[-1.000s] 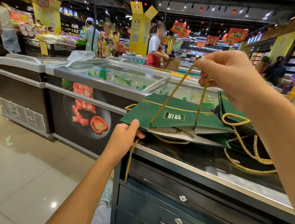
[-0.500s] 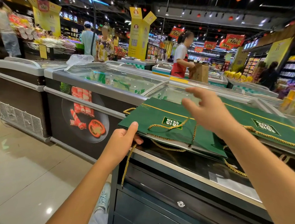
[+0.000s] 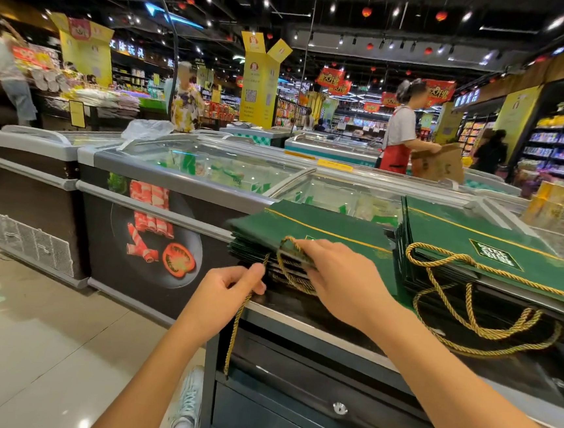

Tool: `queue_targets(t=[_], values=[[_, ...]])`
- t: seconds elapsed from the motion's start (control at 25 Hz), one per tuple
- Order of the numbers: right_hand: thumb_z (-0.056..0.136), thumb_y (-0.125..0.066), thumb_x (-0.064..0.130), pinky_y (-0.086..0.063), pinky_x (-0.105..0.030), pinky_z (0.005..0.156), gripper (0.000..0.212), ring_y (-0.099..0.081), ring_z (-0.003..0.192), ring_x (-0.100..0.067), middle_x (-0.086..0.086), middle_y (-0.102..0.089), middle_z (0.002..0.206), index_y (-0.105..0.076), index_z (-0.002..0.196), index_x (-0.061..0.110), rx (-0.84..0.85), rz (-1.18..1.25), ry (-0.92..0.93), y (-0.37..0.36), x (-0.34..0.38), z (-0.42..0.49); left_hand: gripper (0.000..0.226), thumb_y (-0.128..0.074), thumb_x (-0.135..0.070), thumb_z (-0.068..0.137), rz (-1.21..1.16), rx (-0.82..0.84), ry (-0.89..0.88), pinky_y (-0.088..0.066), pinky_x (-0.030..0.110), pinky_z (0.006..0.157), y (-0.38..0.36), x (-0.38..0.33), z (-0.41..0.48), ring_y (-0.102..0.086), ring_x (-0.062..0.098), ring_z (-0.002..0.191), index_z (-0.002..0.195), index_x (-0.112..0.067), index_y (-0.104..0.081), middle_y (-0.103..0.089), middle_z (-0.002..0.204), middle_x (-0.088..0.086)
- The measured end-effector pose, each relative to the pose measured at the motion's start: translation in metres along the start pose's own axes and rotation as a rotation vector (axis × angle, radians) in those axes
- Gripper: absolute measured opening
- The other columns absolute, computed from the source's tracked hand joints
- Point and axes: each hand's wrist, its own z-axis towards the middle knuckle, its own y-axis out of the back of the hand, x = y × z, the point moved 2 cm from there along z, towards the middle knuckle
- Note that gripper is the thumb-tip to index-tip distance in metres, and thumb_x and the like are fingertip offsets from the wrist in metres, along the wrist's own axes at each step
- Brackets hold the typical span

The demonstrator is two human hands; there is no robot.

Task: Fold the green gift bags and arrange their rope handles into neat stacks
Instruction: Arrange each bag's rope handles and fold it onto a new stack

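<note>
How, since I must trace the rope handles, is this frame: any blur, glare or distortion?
Head view: the left hand, right hand and rope handles are sharp. Same view: wide-angle distortion bows the freezer edges, lights glare on its glass lid and the floor, and the shopper at the left edge is blurred.

Two stacks of gift bags lie on the counter [image 3: 285, 318]: the near stack [image 3: 324, 224] and, just beside it at its 3 o'clock, the second stack [image 3: 459, 236]. The left hand [image 3: 230, 287], at the near stack's 7 o'clock, pinches a rope handle [image 3: 234, 332] hanging before the drawers [image 3: 310, 387]. The right hand [image 3: 336, 276] reaches into that stack's front edge. The second stack's handles [image 3: 469, 319] spill toward 6 o'clock. Freezer chests [image 3: 209, 170] stand behind, at 11 o'clock.
</note>
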Motion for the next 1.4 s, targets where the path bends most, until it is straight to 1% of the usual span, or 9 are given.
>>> queue_targets(t=[0.12,0.2,0.48,0.56,0.68,0.84,0.96,1.16,1.4], values=[[0.106,-0.045,0.021,-0.056,-0.047,0.081,0.039,-0.06,0.115,-0.024,0.005,-0.063,0.129,-0.044,0.145,0.029,-0.189,0.126,-0.046,0.017,-0.008,0.001,0.009,-0.073,-0.028,0.091,0.085,0.026,-0.032,-0.054,0.04,0.097,0.0,0.002,-0.003,-0.069,0.006,0.094,0.086,-0.033,-0.078,-0.075,0.093,-0.011],[0.105,-0.047,0.018,-0.057,-0.046,0.075,0.039,-0.063,0.108,-0.024,0.004,-0.066,0.124,-0.047,0.143,0.027,-0.305,0.166,-0.042,0.027,-0.01,0.002,0.019,-0.074,-0.016,0.089,0.137,0.012,-0.068,-0.055,0.037,0.095,0.0,0.001,-0.006,-0.068,0.003,0.095,0.094,-0.035,-0.078,-0.075,0.095,-0.017],[0.104,-0.051,0.01,-0.043,-0.033,0.057,0.028,-0.058,0.069,-0.017,0.005,-0.065,0.089,-0.056,0.13,0.017,-0.728,0.493,-0.063,0.071,-0.024,0.004,0.035,-0.073,-0.02,0.091,0.119,-0.051,-0.115,-0.046,0.019,0.104,0.002,-0.023,-0.01,-0.058,-0.013,0.114,0.117,-0.044,-0.069,-0.067,0.115,-0.033],[0.105,-0.051,0.01,-0.051,-0.036,0.062,0.023,-0.061,0.075,-0.015,0.005,-0.067,0.09,-0.058,0.126,0.015,-0.816,0.711,-0.106,0.081,-0.023,0.002,0.037,-0.072,-0.026,0.092,0.05,-0.114,-0.097,-0.044,0.01,0.101,0.001,-0.041,-0.013,-0.056,-0.017,0.112,0.125,-0.04,-0.065,-0.067,0.117,-0.031],[0.105,-0.051,0.01,-0.057,-0.026,0.08,0.021,-0.068,0.094,-0.012,0.008,-0.071,0.101,-0.061,0.122,0.018,-0.896,1.11,-0.167,0.084,-0.015,-0.003,0.041,-0.069,-0.032,0.093,-0.212,-0.084,0.035,-0.053,0.02,0.097,-0.007,-0.065,-0.018,-0.068,-0.001,0.105,0.132,-0.026,-0.06,-0.074,0.11,-0.014],[0.105,-0.051,0.011,-0.06,-0.043,0.088,0.02,-0.072,0.1,-0.02,0.003,-0.075,0.109,-0.061,0.118,0.023,-0.905,1.616,-0.344,0.07,-0.005,-0.003,0.033,-0.065,-0.035,0.094,-0.58,0.071,0.331,-0.058,0.041,0.093,-0.024,-0.081,-0.028,-0.075,0.024,0.1,0.118,-0.014,-0.058,-0.072,0.117,0.009],[0.104,-0.054,0.009,-0.061,-0.04,0.081,0.022,-0.073,0.097,-0.026,-0.007,-0.074,0.113,-0.058,0.125,0.015,-0.851,1.821,-0.364,0.057,0.002,-0.006,0.03,-0.059,-0.016,0.099,-0.745,0.07,0.248,-0.059,0.049,0.09,-0.026,-0.083,-0.033,-0.072,0.028,0.108,0.129,-0.012,-0.056,-0.073,0.121,0.008],[0.094,-0.065,0.0,-0.058,-0.042,0.088,0.032,-0.074,0.101,-0.026,-0.005,-0.078,0.107,-0.06,0.121,0.015,-0.61,1.706,-0.455,0.032,0.0,-0.024,0.033,-0.045,-0.004,0.104,-0.865,-0.081,0.179,-0.063,0.046,0.075,-0.001,-0.071,-0.03,-0.071,0.029,0.111,0.132,-0.018,-0.054,-0.071,0.127,0.006],[0.089,-0.074,0.036,-0.06,-0.05,0.09,0.024,-0.077,0.085,-0.021,0.002,-0.079,0.097,-0.074,0.1,0.014,-0.176,1.362,-0.652,-0.007,-0.017,-0.052,0.03,-0.042,-0.009,0.107,-0.62,-0.186,0.188,-0.063,0.033,0.073,0.031,-0.052,-0.024,-0.074,0.019,0.103,0.123,-0.025,-0.062,-0.076,0.115,-0.002]])
